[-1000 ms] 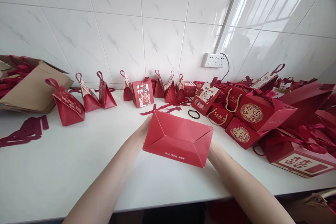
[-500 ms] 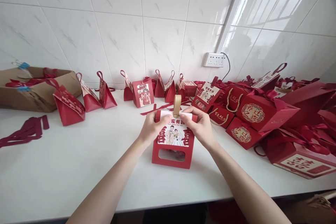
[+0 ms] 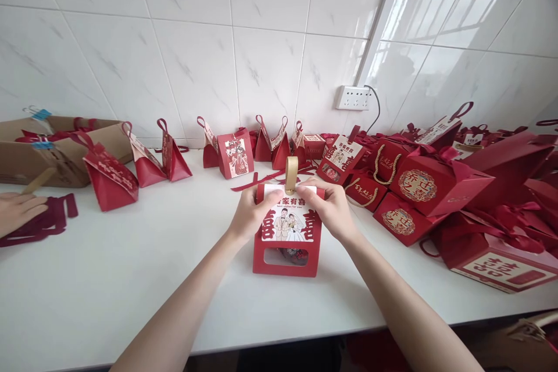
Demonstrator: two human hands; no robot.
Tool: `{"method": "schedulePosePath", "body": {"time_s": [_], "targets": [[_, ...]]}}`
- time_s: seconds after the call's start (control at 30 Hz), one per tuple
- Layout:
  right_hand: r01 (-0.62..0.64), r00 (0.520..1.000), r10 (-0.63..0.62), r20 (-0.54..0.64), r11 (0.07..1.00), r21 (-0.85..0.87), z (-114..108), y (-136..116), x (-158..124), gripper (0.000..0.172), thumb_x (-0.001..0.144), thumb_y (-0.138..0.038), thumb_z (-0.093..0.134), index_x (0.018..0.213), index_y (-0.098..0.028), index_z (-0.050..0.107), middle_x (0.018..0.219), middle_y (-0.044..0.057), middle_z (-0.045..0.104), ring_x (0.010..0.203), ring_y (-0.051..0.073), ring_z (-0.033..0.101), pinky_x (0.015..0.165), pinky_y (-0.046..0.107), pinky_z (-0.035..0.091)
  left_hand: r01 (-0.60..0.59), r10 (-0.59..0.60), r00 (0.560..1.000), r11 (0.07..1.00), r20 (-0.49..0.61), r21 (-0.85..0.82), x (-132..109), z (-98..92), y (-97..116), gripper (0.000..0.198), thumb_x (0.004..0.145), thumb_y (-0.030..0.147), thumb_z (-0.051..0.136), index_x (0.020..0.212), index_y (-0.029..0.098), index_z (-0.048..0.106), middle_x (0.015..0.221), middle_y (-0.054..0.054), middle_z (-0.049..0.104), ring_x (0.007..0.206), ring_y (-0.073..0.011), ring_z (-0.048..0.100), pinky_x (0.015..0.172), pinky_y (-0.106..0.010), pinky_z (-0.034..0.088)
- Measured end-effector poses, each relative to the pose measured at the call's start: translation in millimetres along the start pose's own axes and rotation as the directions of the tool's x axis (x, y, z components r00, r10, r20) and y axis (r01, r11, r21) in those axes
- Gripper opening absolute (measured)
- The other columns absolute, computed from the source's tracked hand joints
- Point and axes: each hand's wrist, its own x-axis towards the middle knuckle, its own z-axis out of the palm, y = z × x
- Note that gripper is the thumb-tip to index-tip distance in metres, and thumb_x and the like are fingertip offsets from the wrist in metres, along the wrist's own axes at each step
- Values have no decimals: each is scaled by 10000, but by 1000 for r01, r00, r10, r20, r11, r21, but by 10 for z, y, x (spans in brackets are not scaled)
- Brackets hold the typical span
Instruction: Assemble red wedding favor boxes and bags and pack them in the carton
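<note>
Either side of a gold loop [image 3: 291,173], the left hand [image 3: 253,209] and right hand [image 3: 335,209] make a matched grip, clamped on the upper corners of a red gift box [image 3: 285,270]; the thumbs lie on its printed front, probably to keep the top pinched flat and level while the loop stands free between them. The box is upright over the middle of the bench [image 3: 196,302]; whether its base touches I cannot tell. Behind it, wedge-shaped boxes [image 3: 110,192] stand along the wall with loops upward, perhaps for easy lifting. To the right, larger red boxes [image 3: 460,192] lean in a heap, likely to save room. At far left, another person's hand [image 3: 20,212] is over dark ribbons [image 3: 54,218], before an open cardboard box [image 3: 65,168] with blue clips [image 3: 42,143] at its rim.
</note>
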Motion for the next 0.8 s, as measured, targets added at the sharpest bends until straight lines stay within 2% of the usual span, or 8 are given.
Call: {"method": "schedulePosePath", "body": {"time_s": [0.07, 0.17, 0.27, 0.43, 0.57, 0.67, 0.73, 0.8], "targets": [[-17, 1000, 17, -11, 1000, 11, 9, 15, -3, 280, 780, -442, 594, 689, -181, 640, 729, -2, 630, 658, 130, 559, 592, 232, 425, -6, 6, 1000, 1000, -29, 7, 5, -3, -11, 346, 709, 417, 647, 577, 154, 466, 531, 29, 456, 501, -90, 455, 471, -199, 377], [-59, 998, 60, -31, 997, 43, 22, 66, -8, 470, 816, -585, 470, 619, -173, 582, 630, 4, 581, 589, 134, 520, 559, 251, 415, 4, -2, 998, 1000, -65, 27, 7, -20, -39, 376, 701, 429, 658, 558, 159, 438, 501, 47, 392, 468, -75, 404, 452, -197, 341], [-94, 995, 95, -3, 991, 98, 29, 119, -9, 557, 826, -657, 377, 637, -176, 587, 617, 17, 587, 589, 155, 534, 574, 275, 431, 25, -23, 996, 999, -82, 26, 6, -35, -54, 356, 694, 445, 663, 587, 157, 482, 513, 42, 420, 478, -85, 427, 459, -204, 349], [-150, 988, 144, 51, 978, 142, 37, 145, -2, 549, 815, -668, 397, 728, -187, 648, 707, 36, 662, 653, 192, 600, 664, 310, 476, 28, -26, 994, 1000, -105, 13, 6, -15, -28, 371, 678, 435, 677, 557, 161, 458, 488, 45, 432, 460, -87, 439, 446, -203, 352], [-162, 986, 156, 56, 980, 118, 21, 131, -1, 568, 823, -668, 374, 780, -180, 661, 750, 48, 685, 702, 207, 628, 701, 326, 495, 24, -26, 994, 999, -108, -21, -4, 5, -12, 340, 662, 417, 693, 566, 155, 498, 514, 27, 515, 485, -106, 499, 461, -208, 388], [-162, 978, 147, 147, 982, 96, -25, 113, 8, 440, 798, -597, 505, 905, -194, 642, 864, 43, 697, 799, 216, 645, 725, 322, 507, 33, -43, 977, 998, -209, -52, 13, -10, -8, 330, 623, 418, 724, 590, 147, 540, 528, 10, 564, 496, -129, 539, 474, -220, 415], [-218, 950, 184, 252, 970, 112, -54, 99, 25, 358, 760, -495, 619, 966, -202, 621, 927, 39, 697, 837, 216, 651, 722, 312, 512, 53, -99, 959, 983, -266, -174, 50, -43, -3, 356, 637, 481, 690, 675, 141, 593, 583, -18, 616, 531, -162, 583, 498, -245, 450], [-343, 915, 284, 286, 922, 179, -57, 89, 47, 297, 757, -432, 641, 930, -190, 624, 893, 43, 705, 774, 202, 660, 671, 295, 517, 97, -190, 951, 932, -244, -348, 103, -95, -7, 455, 681, 585, 585, 766, 139, 624, 636, -51, 647, 556, -191, 609, 505, -273, 471]]}}
